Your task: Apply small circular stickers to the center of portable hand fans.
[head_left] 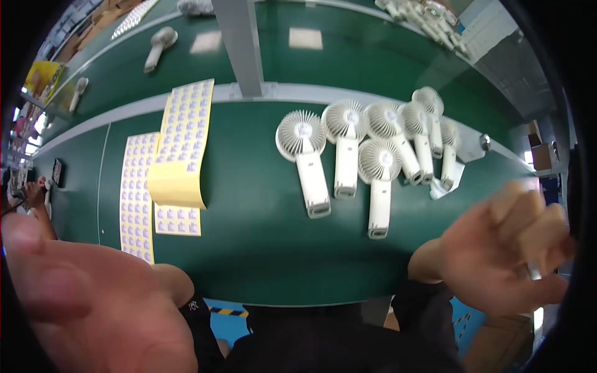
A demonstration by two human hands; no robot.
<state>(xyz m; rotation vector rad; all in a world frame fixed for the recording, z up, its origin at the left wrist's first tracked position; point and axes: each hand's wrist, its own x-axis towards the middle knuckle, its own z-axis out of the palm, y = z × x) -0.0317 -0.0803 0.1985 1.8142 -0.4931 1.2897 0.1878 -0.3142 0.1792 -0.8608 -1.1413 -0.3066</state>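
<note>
My left hand (99, 304) looms large and blurred at the lower left, near the sticker sheets. Its fingers are smeared and partly cut off by the picture's rim, so its grip does not show. Over at the right edge, my right hand (507, 248) is raised with its fingers curled in. A small pale, shiny bit shows at those fingers; I cannot make out what it is. Between the hands, several white handheld fans (303, 133) lie on the green table (249, 255), and the nearest fan (380, 161) points its handle toward me. Neither hand touches them.
Yellow-backed sticker sheets (137, 186) lie left of centre, one sheet (180, 137) curling over another. A grey metal post (241, 50) rises at the table's far rail. Beyond it are a lone fan (160, 46) and a fan pile (429, 22). A co-worker's hand (35, 193) shows far left.
</note>
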